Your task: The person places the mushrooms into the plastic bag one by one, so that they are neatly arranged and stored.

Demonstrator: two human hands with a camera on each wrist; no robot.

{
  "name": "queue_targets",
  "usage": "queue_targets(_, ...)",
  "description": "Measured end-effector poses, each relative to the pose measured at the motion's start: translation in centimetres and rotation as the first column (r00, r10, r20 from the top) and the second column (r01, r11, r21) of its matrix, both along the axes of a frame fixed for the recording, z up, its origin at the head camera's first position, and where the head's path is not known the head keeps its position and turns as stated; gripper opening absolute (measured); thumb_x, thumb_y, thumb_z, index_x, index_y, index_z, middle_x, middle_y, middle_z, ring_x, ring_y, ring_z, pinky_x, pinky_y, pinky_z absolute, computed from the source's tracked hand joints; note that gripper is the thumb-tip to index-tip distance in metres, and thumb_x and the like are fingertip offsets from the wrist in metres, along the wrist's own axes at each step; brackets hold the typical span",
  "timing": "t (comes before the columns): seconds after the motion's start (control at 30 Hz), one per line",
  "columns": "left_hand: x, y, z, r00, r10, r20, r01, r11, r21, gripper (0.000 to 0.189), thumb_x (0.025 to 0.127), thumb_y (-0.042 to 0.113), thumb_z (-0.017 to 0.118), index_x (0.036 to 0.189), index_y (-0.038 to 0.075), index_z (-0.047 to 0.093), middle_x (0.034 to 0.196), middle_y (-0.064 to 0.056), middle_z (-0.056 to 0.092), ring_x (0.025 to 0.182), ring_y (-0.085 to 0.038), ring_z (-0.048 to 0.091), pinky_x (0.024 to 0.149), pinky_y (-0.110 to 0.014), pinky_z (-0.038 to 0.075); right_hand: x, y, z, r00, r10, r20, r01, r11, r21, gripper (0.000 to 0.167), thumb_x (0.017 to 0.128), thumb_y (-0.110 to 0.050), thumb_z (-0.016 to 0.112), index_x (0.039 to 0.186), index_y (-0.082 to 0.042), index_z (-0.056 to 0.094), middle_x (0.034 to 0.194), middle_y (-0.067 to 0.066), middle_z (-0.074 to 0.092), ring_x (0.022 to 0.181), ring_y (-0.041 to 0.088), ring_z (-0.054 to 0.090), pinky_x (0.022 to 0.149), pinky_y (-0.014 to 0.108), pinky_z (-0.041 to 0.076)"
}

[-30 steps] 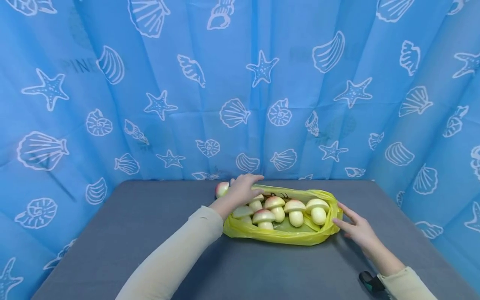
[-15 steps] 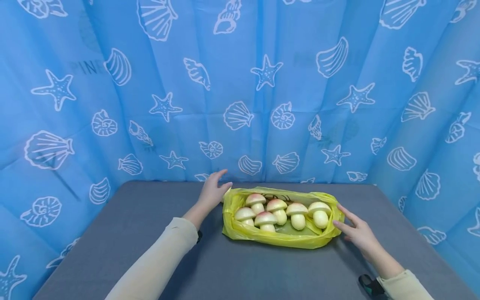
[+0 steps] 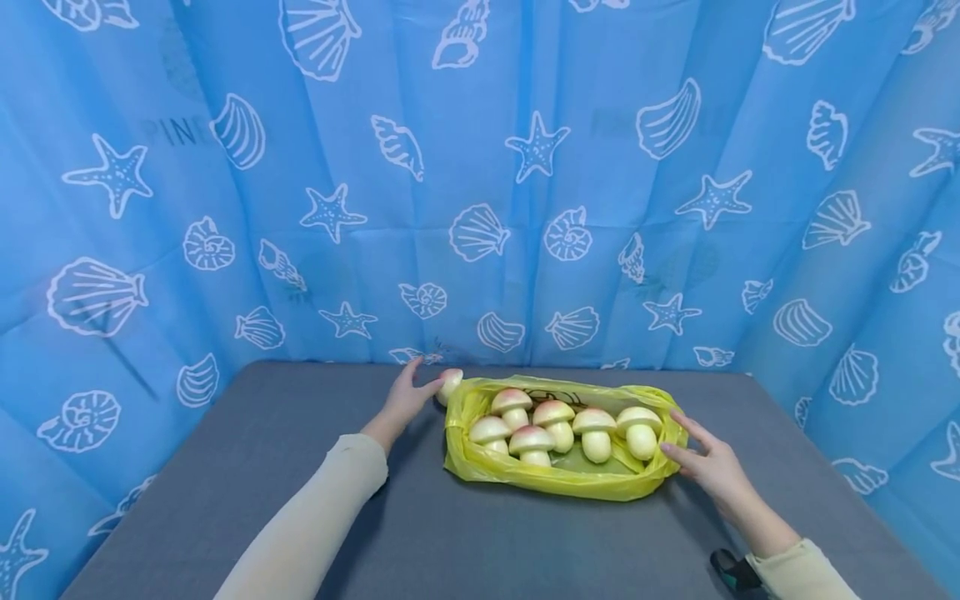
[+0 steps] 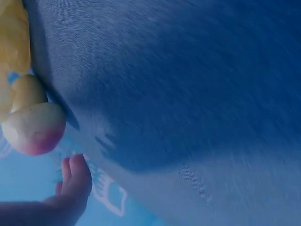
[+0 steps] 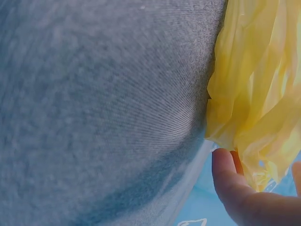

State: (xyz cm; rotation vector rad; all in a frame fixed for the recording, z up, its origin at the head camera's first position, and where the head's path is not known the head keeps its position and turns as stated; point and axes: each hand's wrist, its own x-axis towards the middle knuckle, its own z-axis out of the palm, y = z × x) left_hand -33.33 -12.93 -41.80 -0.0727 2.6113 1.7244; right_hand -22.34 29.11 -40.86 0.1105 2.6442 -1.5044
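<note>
An open yellow plastic bag (image 3: 551,483) lies on the grey table with several mushrooms (image 3: 553,421) in it, cream with pink-tinged caps. Just beyond its left end is another mushroom (image 3: 448,385), outside the bag; in the left wrist view this mushroom (image 4: 35,129) has its stem toward the bag. Beside that cap, my left hand (image 3: 405,400) has its fingers extended and holds nothing. My right hand (image 3: 716,467) holds the bag's right end, thumb at the rim and fingers on the outer side. In the right wrist view the bag (image 5: 254,84) bunches between fingers and thumb.
A blue curtain (image 3: 390,217) with white shell and starfish prints hangs behind and on both sides of the table (image 3: 480,546). A dark strap (image 3: 735,573) shows at my right wrist.
My left hand has moved left from over the bag, past the mushroom outside it, which now shows more fully. My right hand has stayed at the bag's right end.
</note>
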Motion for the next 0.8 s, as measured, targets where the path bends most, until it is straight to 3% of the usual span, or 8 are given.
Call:
queue_targets(0.17, -1.0, 0.7, -0.6, 0.984, 0.015, 0.178, -0.040, 0.989, 0.141, 0.077, 0.099, 0.035, 0.058, 0.156, 0.010, 0.015, 0.153, -0.026, 0.026, 0.136, -0.042, 0.032, 0.104, -0.059, 0.034, 0.0, 0.0, -0.1, 1.000, -0.010, 0.015, 0.010, 1.000, -0.008, 0.072, 0.101, -0.025, 0.054, 0.155, -0.006, 0.011, 0.155, 0.033, 0.001, 0.132, 0.049, 0.032, 0.087, 0.041, 0.051)
queue_targets(0.27, -1.4, 0.9, -0.9, 0.971, 0.039, 0.238, -0.087, 0.977, 0.194, 0.080, 0.097, 0.037, 0.059, 0.157, 0.013, 0.012, 0.155, -0.025, 0.023, 0.137, -0.041, 0.032, 0.104, -0.060, 0.033, 0.0, -0.1, -0.1, 1.000, -0.011, 0.015, 0.011, 1.000, -0.010, 0.072, 0.101, -0.026, 0.054, 0.156, -0.007, 0.011, 0.155, 0.034, 0.000, 0.131, 0.050, 0.032, 0.090, 0.045, 0.050)
queue_targets(0.57, -2.7, 0.3, -1.8, 0.959, 0.065, 0.276, -0.122, 0.973, 0.194, 0.088, 0.093, 0.042, 0.065, 0.158, 0.016, 0.011, 0.160, -0.019, 0.009, 0.142, -0.042, 0.021, 0.107, -0.059, 0.030, 0.1, -0.4, -0.4, 1.000, 0.005, 0.011, -0.005, 1.000, -0.009, 0.072, 0.101, -0.026, 0.055, 0.156, -0.007, 0.012, 0.154, 0.034, -0.001, 0.132, 0.052, 0.030, 0.091, 0.048, 0.049)
queue_targets(0.8, -3.3, 1.4, -2.0, 0.956, 0.054, 0.288, -0.100, 0.984, 0.149, 0.089, 0.091, 0.041, 0.067, 0.157, 0.014, 0.014, 0.159, -0.020, 0.012, 0.140, -0.044, 0.023, 0.107, -0.061, 0.027, 0.0, -0.3, -0.3, 1.000, -0.003, 0.019, 0.004, 1.000, -0.028, 0.072, 0.101, -0.024, 0.054, 0.156, -0.008, 0.011, 0.155, 0.034, -0.002, 0.131, 0.051, 0.031, 0.091, 0.049, 0.049)
